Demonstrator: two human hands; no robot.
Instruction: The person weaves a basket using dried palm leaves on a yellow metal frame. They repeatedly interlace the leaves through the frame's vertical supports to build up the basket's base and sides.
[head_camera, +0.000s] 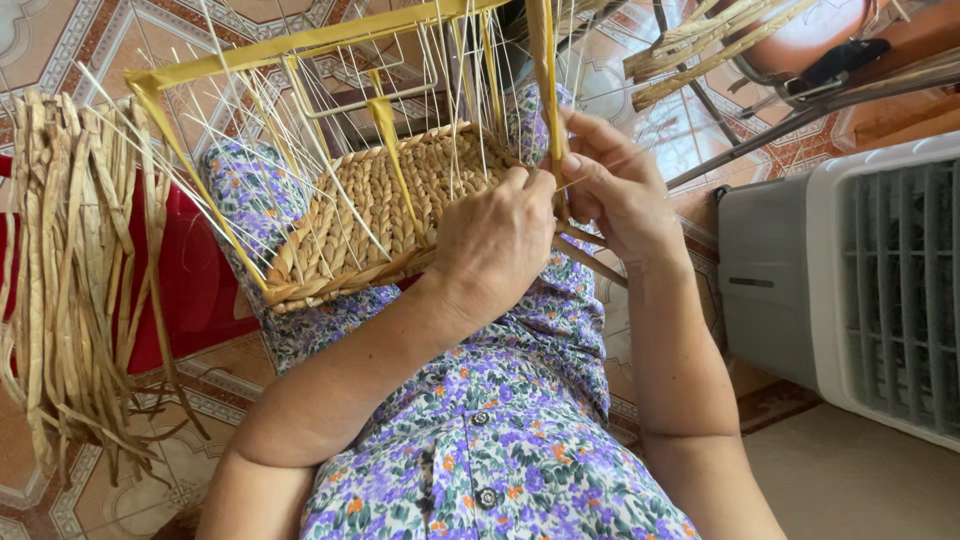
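A half-woven basket (370, 210) of tan braided straw rests on my lap, with a yellow-wrapped wire frame (300, 40) and several thin white spokes rising from it. My left hand (495, 240) lies over the basket's near right corner, fingers curled against the weave. My right hand (615, 185) is just right of it, pinching a straw strand (590, 255) beside the yellow corner post (545, 70). The two hands touch at the corner.
A thick bundle of dried straw strips (70, 270) hangs over a red stool (195, 270) at left. A grey and white fan unit (860, 280) stands at right. More straw and a metal stand (760, 60) lie at the top right on the patterned tile floor.
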